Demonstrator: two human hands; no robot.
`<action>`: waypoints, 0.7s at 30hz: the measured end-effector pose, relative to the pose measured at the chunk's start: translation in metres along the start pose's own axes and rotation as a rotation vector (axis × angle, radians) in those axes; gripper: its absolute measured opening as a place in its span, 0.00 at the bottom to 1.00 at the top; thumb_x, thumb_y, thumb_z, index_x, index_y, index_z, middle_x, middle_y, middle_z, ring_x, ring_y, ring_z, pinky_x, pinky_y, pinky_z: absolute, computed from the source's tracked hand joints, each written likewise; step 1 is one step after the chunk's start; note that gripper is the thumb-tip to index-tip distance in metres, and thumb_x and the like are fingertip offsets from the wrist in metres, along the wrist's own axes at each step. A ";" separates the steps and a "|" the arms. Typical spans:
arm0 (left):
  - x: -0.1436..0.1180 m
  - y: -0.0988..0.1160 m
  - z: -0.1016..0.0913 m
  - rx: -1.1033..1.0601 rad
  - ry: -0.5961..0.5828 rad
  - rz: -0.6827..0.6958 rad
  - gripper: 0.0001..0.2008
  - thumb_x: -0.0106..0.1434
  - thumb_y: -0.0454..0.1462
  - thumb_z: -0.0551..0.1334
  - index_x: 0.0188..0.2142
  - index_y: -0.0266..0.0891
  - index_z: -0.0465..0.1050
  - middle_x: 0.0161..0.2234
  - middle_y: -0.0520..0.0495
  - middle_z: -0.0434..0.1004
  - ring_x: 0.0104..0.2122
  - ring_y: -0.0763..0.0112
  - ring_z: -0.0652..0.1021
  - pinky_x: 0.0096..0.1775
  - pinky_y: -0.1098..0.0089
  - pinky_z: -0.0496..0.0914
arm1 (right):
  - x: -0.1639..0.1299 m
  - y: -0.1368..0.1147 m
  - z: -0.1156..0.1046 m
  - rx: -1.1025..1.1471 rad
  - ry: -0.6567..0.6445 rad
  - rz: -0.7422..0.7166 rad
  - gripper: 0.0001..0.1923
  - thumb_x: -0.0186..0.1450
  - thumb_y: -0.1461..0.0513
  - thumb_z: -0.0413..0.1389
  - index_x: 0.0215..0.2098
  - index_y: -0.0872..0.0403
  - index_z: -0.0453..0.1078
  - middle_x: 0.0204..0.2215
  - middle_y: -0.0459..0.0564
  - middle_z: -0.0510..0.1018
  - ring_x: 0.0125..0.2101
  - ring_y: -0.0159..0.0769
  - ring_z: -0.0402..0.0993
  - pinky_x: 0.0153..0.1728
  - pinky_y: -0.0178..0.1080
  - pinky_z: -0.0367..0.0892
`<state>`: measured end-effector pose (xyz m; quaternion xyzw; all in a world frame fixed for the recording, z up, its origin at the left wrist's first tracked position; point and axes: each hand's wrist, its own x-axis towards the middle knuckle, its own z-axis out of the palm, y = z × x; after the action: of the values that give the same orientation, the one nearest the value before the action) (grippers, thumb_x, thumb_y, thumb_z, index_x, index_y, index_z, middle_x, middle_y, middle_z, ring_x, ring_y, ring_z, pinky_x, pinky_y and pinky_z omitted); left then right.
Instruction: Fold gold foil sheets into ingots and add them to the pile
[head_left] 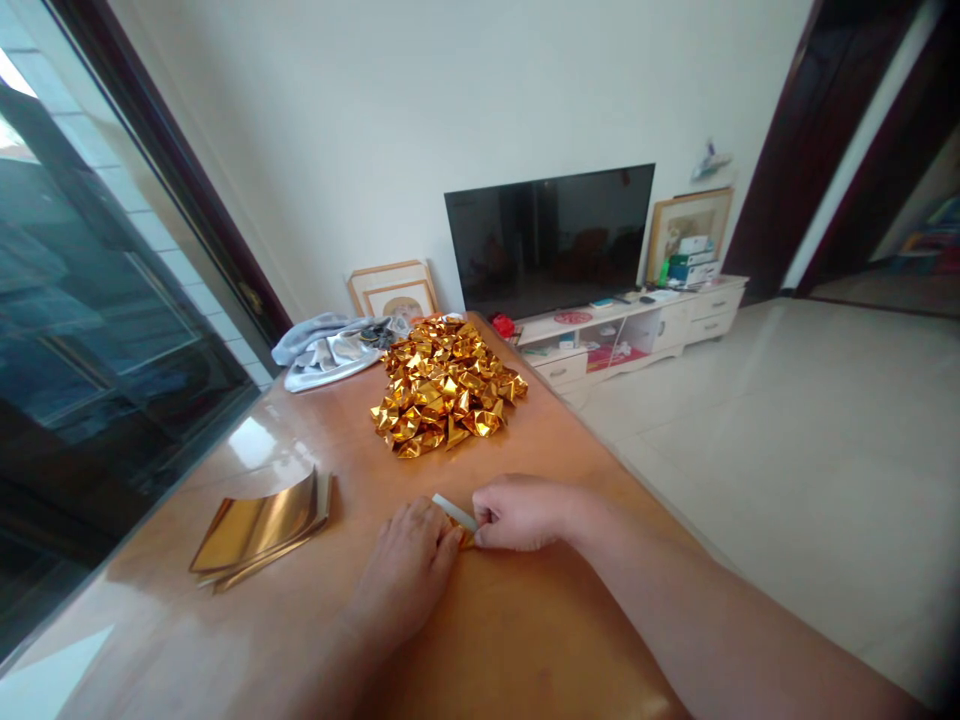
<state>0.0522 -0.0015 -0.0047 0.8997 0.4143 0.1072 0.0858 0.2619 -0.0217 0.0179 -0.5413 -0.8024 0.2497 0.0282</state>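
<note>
Between my two hands, low over the wooden table [540, 640], is a small piece of gold foil paper [454, 514] with a pale strip along its far edge. My left hand [411, 560] presses on its left part, thumb and fingers closed against it. The curled fingers of my right hand [517, 512] pinch its right end. Beyond them rises a heap of folded gold foil pieces [446, 385]. To the left lies a stack of flat gold foil sheets [259, 535], curling up at one corner.
At the table's far end are grey cloths [334, 350]. Behind stand a television [555, 240] on a white cabinet [652, 330] and framed pictures [394, 290]. A glass door [112, 280] runs along the left; tiled floor [810, 420] lies right of the table edge.
</note>
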 end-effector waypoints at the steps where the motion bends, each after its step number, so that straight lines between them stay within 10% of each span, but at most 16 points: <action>1: 0.000 0.001 0.000 -0.005 0.000 -0.002 0.12 0.70 0.41 0.53 0.33 0.40 0.68 0.38 0.45 0.73 0.38 0.62 0.72 0.37 0.66 0.63 | 0.000 -0.001 0.001 -0.005 0.009 0.009 0.11 0.59 0.54 0.55 0.33 0.51 0.75 0.27 0.44 0.79 0.23 0.30 0.69 0.21 0.32 0.52; 21: 0.001 0.000 0.007 -0.057 0.062 -0.006 0.10 0.68 0.40 0.56 0.29 0.40 0.66 0.34 0.47 0.71 0.36 0.62 0.72 0.37 0.65 0.62 | 0.001 -0.007 0.000 -0.042 0.038 0.050 0.10 0.57 0.53 0.56 0.33 0.48 0.75 0.27 0.43 0.79 0.22 0.31 0.68 0.21 0.32 0.52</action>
<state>0.0544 -0.0014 -0.0112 0.8919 0.4160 0.1468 0.0990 0.2559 -0.0233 0.0204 -0.5661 -0.7931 0.2233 0.0257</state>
